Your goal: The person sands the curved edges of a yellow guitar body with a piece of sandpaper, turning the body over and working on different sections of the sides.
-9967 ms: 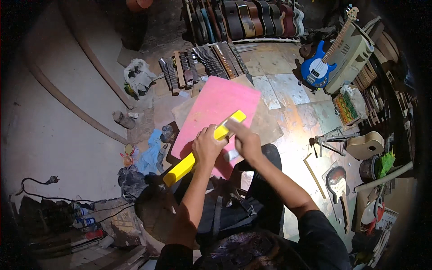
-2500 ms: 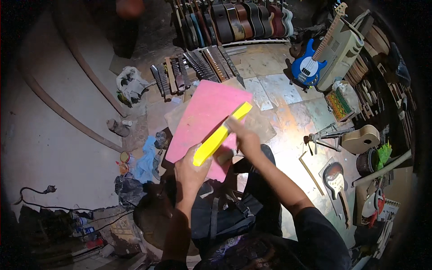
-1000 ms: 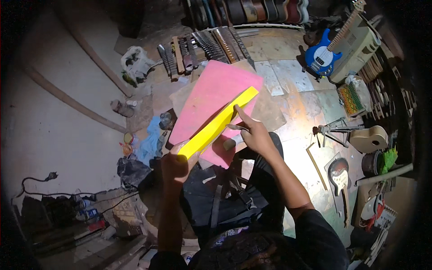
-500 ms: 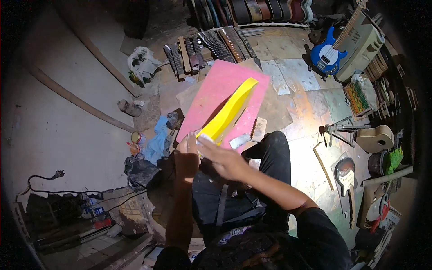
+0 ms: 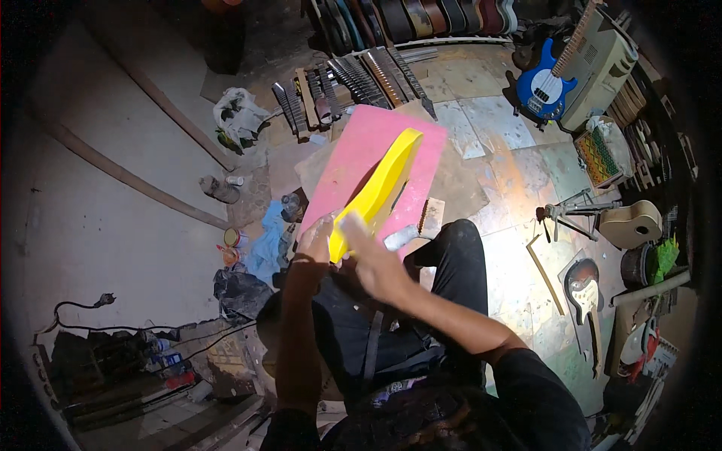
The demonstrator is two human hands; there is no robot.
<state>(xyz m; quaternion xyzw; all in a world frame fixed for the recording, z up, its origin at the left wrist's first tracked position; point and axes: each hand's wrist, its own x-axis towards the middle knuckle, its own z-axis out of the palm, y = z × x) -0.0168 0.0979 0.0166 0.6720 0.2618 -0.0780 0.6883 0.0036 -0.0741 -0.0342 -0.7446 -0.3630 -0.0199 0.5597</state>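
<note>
A glossy yellow guitar body (image 5: 376, 188), seen mostly edge-on, leans up over a pink board (image 5: 338, 169) in front of me. My left hand (image 5: 314, 239) is wrapped around its near left end. Against the near part of the yellow edge, my right hand (image 5: 380, 267) presses a small whitish pad (image 5: 351, 222) held in its fingers; motion blurs the fingertips, and what the pad is made of does not show. Beside my raised knee lie a white roll-shaped piece (image 5: 401, 237) and a pale block with a dark toothed edge (image 5: 431, 216).
Several necks and fretboards (image 5: 361, 81) lie beyond the board. A blue bass guitar (image 5: 543, 94) stands far right. Further right are a tripod (image 5: 571, 212), a small acoustic guitar (image 5: 632, 228) and a sunburst electric guitar (image 5: 582, 289). A blue cloth (image 5: 267, 239) lies at left.
The yellow guitar body has tilted slightly and its top shifted left. My right hand with the pad has moved a little along the edge, and more of the near end shows.
</note>
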